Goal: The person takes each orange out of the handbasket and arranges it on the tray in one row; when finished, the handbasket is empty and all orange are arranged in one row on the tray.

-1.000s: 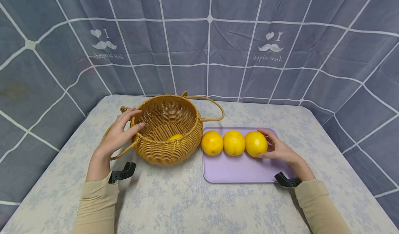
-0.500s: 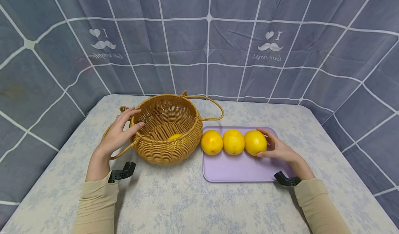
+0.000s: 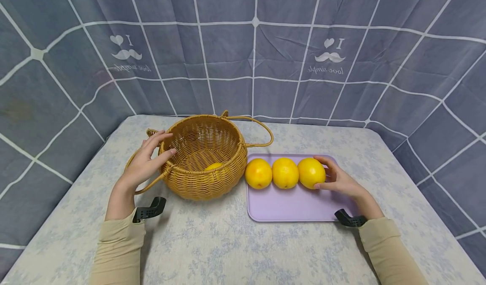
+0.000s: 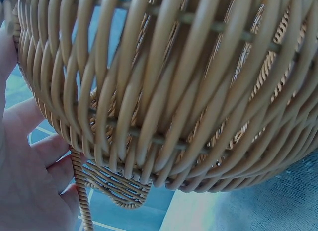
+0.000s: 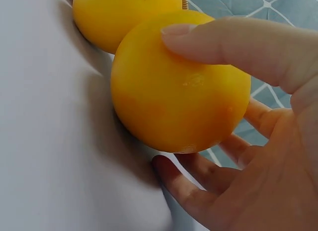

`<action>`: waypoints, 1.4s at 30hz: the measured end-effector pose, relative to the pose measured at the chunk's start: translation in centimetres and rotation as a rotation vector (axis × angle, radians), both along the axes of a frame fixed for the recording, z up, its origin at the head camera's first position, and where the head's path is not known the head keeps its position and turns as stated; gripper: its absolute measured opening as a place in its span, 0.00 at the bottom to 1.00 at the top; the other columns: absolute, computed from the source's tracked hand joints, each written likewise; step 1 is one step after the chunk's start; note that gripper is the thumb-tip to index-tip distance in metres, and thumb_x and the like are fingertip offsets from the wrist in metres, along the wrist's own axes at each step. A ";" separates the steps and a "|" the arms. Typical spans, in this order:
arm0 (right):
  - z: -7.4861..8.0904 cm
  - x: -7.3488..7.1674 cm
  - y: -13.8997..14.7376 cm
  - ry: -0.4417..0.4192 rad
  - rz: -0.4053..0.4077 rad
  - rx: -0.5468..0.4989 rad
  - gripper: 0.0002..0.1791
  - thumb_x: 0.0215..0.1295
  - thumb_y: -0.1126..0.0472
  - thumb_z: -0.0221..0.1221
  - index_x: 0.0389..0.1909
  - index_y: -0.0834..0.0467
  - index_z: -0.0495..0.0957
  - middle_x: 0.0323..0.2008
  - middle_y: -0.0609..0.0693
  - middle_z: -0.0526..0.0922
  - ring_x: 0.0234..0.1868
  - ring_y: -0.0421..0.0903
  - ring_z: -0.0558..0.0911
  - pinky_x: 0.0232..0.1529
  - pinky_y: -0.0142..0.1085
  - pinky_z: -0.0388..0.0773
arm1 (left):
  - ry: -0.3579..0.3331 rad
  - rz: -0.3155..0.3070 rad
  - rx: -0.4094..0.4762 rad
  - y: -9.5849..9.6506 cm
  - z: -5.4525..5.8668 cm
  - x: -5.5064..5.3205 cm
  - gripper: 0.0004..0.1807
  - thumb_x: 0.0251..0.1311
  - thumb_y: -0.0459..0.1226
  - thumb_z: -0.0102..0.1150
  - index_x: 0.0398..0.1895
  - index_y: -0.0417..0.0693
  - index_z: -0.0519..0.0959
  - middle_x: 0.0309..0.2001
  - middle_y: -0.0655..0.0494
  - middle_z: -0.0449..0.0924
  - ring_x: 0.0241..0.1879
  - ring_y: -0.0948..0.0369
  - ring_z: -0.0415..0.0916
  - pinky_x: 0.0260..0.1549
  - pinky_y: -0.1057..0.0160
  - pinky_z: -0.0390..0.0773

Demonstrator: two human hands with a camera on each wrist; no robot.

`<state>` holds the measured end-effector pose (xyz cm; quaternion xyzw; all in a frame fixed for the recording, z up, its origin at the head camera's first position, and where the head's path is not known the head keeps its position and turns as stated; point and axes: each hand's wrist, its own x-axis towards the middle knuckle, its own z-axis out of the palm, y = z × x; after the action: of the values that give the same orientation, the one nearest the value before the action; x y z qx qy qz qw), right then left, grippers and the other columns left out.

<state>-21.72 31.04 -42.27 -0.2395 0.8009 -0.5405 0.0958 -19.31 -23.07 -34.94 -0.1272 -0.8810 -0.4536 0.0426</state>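
In the head view my left hand [image 3: 145, 162] lies against the left side of a round wicker basket [image 3: 205, 184], its fingers and thumb reaching over the rim. The left wrist view shows the fingers relaxed along the basket's woven wall [image 4: 169, 92], close to a handle. My right hand [image 3: 339, 180] holds the rightmost orange [image 3: 311, 173], thumb on its near side and fingers behind it. That orange [image 5: 174, 107] still touches the tray in the right wrist view. Two other oranges, a middle one [image 3: 285, 173] and a left one [image 3: 258, 173], sit beside it in a row.
The oranges stand on a lilac tray [image 3: 292, 211] right of the basket. Another yellow-orange fruit [image 3: 214, 166] lies inside the basket, mostly hidden by its wall. A looped wicker handle [image 3: 265, 131] juts out over the tablecloth [image 3: 212, 243]. Behind hangs a blue-grey checked curtain [image 3: 228, 57].
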 end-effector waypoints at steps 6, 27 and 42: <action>0.1 0.1 0.2 0.007 -0.008 0.022 0.46 0.51 0.72 0.66 0.68 0.66 0.50 0.64 0.63 0.55 0.53 0.36 0.70 0.52 0.24 0.70 | 0.002 -0.003 0.005 0.0 0.0 0.1 0.31 0.66 0.44 0.52 0.70 0.46 0.59 0.74 0.50 0.41 0.72 0.47 0.25 0.58 0.29 0.39; 0.6 0.2 0.6 -0.009 -0.001 0.070 0.48 0.50 0.69 0.67 0.68 0.67 0.50 0.65 0.62 0.55 0.60 0.60 0.62 0.54 0.22 0.65 | 0.016 -0.003 0.004 0.0 0.0 0.0 0.31 0.66 0.44 0.52 0.69 0.45 0.60 0.74 0.49 0.42 0.72 0.47 0.26 0.60 0.30 0.37; 2.1 0.5 1.1 0.015 -0.021 0.037 0.41 0.56 0.70 0.63 0.68 0.64 0.52 0.66 0.65 0.54 0.64 0.58 0.62 0.54 0.25 0.68 | 0.019 -0.006 0.006 0.2 0.2 0.2 0.31 0.66 0.45 0.53 0.69 0.45 0.60 0.74 0.48 0.41 0.72 0.47 0.27 0.63 0.35 0.34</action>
<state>-21.27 32.14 -40.18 -0.2335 0.8139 -0.5247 0.0884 -19.09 -22.92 -34.78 -0.1339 -0.8787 -0.4554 0.0499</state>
